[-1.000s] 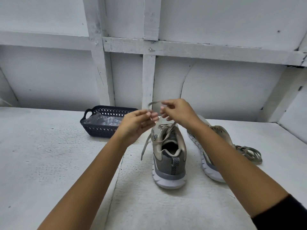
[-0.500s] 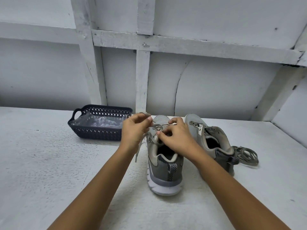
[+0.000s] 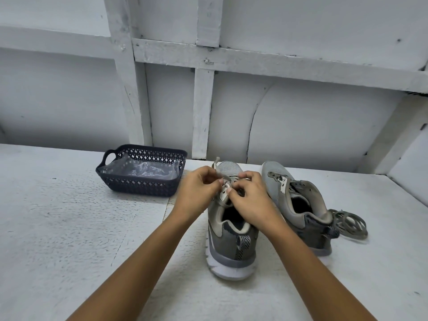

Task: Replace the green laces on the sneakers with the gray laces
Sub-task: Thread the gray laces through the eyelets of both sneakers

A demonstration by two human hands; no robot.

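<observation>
Two grey sneakers stand on the white table, heels toward me. The near sneaker (image 3: 232, 242) is in the middle; both hands work at its eyelets. My left hand (image 3: 196, 193) pinches the grey lace (image 3: 217, 166), whose end sticks up above my fingers. My right hand (image 3: 249, 198) presses fingertips on the lace at the sneaker's tongue. The second sneaker (image 3: 298, 205) stands to the right with bare eyelets. A bundle of greenish laces (image 3: 349, 224) lies coiled behind its heel on the right.
A dark blue plastic basket (image 3: 141, 183) lined with clear plastic sits at the back left, close to my left hand. A white wooden framed wall (image 3: 201, 112) rises right behind the shoes. The table's side wall closes in at the far right.
Both hands came down from holding the lace up in the air to the near sneaker's eyelets. The view also shifted, and the second sneaker now shows fully.
</observation>
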